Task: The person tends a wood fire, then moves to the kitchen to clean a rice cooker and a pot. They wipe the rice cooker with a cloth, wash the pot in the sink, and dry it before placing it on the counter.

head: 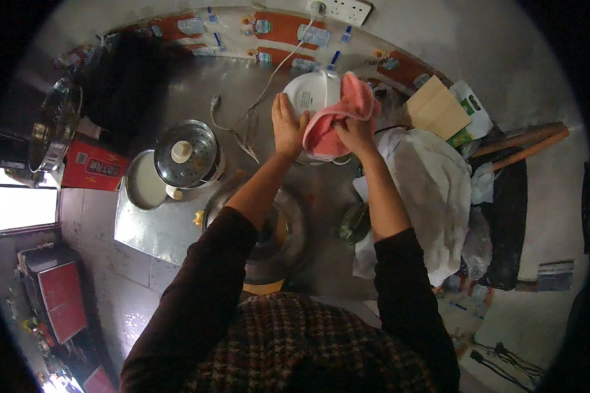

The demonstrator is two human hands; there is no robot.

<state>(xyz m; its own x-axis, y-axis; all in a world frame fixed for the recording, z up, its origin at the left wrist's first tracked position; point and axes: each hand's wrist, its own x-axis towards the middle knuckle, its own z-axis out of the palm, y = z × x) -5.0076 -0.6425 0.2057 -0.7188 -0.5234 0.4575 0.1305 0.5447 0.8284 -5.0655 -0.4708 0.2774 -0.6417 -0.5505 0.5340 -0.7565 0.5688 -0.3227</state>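
My right hand grips a pink cloth that lies against a white round appliance, perhaps an electric pot or its base, whose upper face bears writing. My left hand rests with its palm and spread fingers on the near left side of the same appliance. The cloth covers the appliance's right part, so its full shape is hidden. A white power cord with a loose connector lies to the left of the hands and runs up to a wall socket.
Left on the metal counter stand a glass-lidded pot and a bowl of whitish liquid. A large metal pan lies beneath my left forearm. On the right are a white cloth, a wooden board and a green vegetable.
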